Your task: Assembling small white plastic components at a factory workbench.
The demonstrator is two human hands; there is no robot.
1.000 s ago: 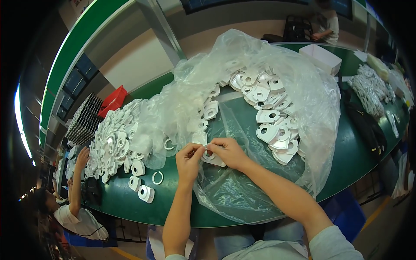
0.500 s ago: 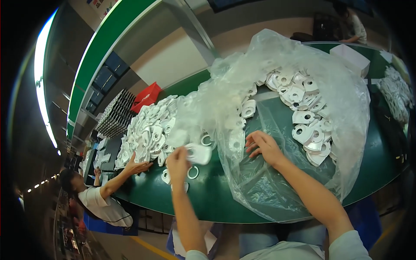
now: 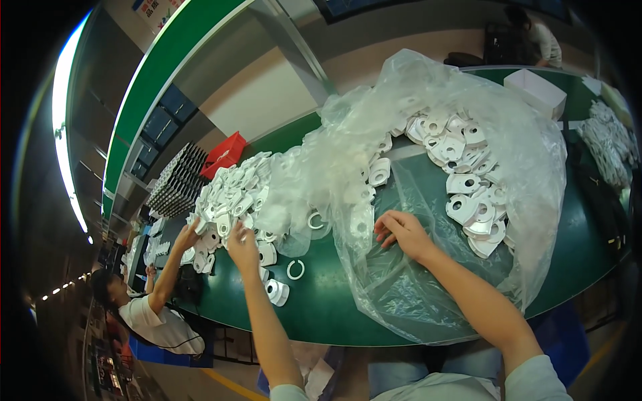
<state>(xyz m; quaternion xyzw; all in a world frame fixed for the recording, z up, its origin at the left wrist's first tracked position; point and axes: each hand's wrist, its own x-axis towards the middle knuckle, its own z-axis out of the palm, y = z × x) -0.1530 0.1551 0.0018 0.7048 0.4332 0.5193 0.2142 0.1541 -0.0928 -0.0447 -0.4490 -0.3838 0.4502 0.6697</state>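
The person wears a pale, greyish-white shirt (image 3: 438, 389) whose front shows at the bottom edge, right of the middle, with soft creases across the cloth. Its right sleeve (image 3: 535, 377) fills the lower right, wide and loose, and the left sleeve (image 3: 287, 393) shows as a small piece at the bottom, left of centre. The forearms and both hands (image 3: 406, 236) are bare, the fingers slender. Light blue trousers (image 3: 394, 379) appear above the shirt, probably denim, though the shade there blurs the weave.
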